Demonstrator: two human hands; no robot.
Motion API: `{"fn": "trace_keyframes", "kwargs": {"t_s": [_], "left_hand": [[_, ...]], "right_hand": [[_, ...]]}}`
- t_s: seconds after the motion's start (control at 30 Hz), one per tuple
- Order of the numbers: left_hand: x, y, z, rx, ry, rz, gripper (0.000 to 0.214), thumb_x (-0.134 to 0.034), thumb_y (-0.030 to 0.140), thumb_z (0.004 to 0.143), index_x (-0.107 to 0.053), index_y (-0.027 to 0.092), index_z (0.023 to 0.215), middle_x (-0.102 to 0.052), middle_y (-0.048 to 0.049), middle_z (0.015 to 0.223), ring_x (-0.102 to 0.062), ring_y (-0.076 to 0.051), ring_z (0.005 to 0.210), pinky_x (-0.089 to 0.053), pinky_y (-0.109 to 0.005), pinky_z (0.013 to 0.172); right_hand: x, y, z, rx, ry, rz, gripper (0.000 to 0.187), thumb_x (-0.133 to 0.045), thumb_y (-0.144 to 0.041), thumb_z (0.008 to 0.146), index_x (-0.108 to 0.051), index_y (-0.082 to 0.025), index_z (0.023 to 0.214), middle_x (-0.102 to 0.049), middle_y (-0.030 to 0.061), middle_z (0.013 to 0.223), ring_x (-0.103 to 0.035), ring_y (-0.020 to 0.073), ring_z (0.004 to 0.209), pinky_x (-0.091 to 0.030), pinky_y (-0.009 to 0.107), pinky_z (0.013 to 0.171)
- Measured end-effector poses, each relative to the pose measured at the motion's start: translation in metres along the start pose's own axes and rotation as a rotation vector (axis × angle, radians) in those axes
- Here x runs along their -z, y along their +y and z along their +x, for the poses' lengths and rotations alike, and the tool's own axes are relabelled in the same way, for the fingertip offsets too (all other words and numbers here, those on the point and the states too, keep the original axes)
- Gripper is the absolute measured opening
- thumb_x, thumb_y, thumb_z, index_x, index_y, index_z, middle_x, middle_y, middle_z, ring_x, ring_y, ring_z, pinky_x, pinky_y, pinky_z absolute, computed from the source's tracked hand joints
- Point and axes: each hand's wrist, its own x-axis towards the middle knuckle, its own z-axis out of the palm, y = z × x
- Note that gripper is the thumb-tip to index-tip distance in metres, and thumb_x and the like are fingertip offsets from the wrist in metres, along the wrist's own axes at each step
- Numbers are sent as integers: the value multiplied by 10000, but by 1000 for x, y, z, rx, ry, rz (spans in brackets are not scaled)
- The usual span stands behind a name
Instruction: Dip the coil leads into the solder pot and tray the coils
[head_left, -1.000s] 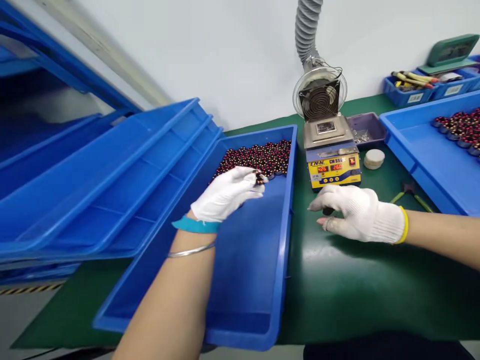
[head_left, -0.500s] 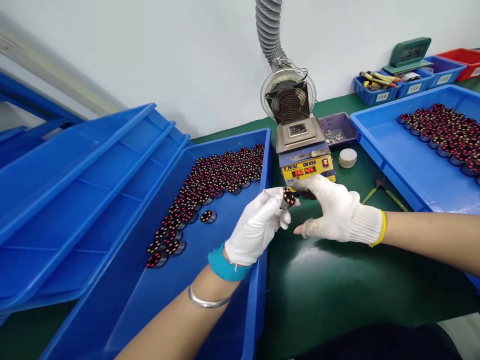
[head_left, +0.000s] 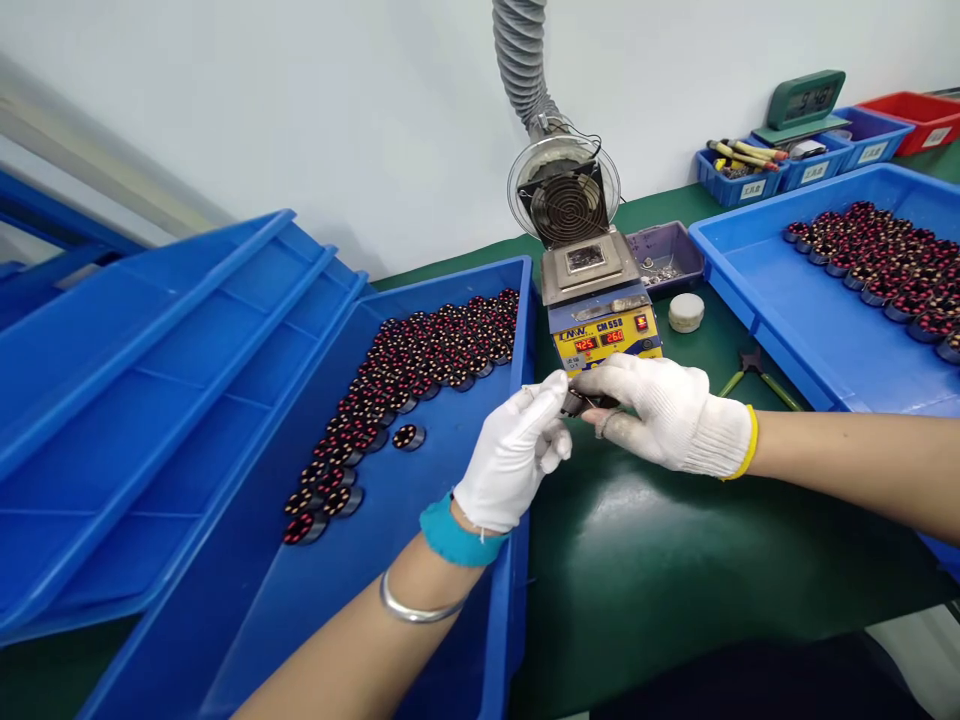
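My left hand [head_left: 516, 450], in a white glove, and my right hand [head_left: 660, 410], in a knitted white glove, meet over the green mat just in front of the solder pot [head_left: 600, 310]. Both pinch one small round dark coil [head_left: 579, 403] between their fingertips. The coil is mostly hidden by the fingers. To the left lies a long blue tray [head_left: 420, 560] holding several dark red coils [head_left: 435, 350] in rows toward its far end.
Stacked blue trays [head_left: 150, 380] lean at the left. Another blue tray [head_left: 810, 320] with coils sits at the right. A fume fan [head_left: 564, 200], a purple dish [head_left: 667, 255], a white round tin [head_left: 686, 312], green-handled cutters [head_left: 754, 368] and small bins [head_left: 795, 165] stand behind.
My left hand lifted a coil out of the tray and carried it right to my right hand, which rose off the mat to grip it. The view swung right.
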Motion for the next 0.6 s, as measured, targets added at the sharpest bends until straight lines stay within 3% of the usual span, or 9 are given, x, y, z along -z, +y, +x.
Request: {"fn": "trace_keyframes", "kwargs": {"t_s": [0.07, 0.13, 0.2, 0.27, 0.37, 0.43, 0.6], "left_hand": [[1, 1, -1, -23, -11, -13, 353, -749, 449, 732, -602, 172, 895, -571, 32, 723, -497, -37, 451, -308, -150, 344], [1, 2, -2, -50, -13, -6, 392, -762, 426, 716, -603, 162, 960, -607, 10, 762, -518, -48, 475, -338, -156, 369], [-1, 2, -3, -116, 22, 32, 461, -788, 383, 684, -600, 152, 1036, -625, 0, 772, -553, -71, 517, -399, -176, 421], [-2, 2, -5, -218, 78, 113, 519, -824, 319, 633, -607, 144, 1072, -650, -13, 793, -609, -109, 603, -480, -213, 517], [-4, -2, -7, -371, 103, 235, 519, -853, 240, 578, -635, 144, 1039, -696, -67, 948, -675, -183, 816, -558, -306, 762], [-4, -6, -8, -456, 78, 297, 481, -846, 222, 591, -640, 153, 1020, -699, -88, 1033, -680, -223, 925, -549, -363, 882], [5, -14, -5, -691, -44, 511, 426, -747, 138, 680, -607, 182, 1080, -596, -132, 1310, -563, -287, 1229, -466, -453, 1056]], "right_hand": [[3, 5, 0, 14, 2, -8, 341, -499, -271, 901, -633, -198, 1206, -671, 72, 1137, -629, 210, 1006, -466, 341, 879], [5, 9, 3, -89, 30, 78, 282, -497, -249, 893, -674, -198, 1107, -698, 63, 1064, -642, 206, 981, -480, 336, 863], [6, 10, 6, -252, -8, 310, 260, -476, -299, 911, -684, -189, 1023, -715, 63, 936, -665, 187, 871, -512, 314, 782], [5, 9, 10, -397, -124, 639, 323, -416, -359, 941, -675, -174, 993, -705, 68, 831, -658, 164, 722, -530, 295, 674], [1, 5, 13, -517, -209, 1016, 296, -430, -320, 928, -657, -163, 1035, -689, 56, 777, -639, 143, 636, -544, 286, 623], [0, 2, 13, -543, -160, 1066, 264, -511, -237, 872, -643, -164, 1088, -698, 42, 808, -653, 138, 672, -561, 284, 662], [2, -1, 10, -490, -113, 983, 444, -600, -87, 740, -604, -139, 1182, -717, 65, 1003, -677, 156, 904, -555, 298, 841]]}}
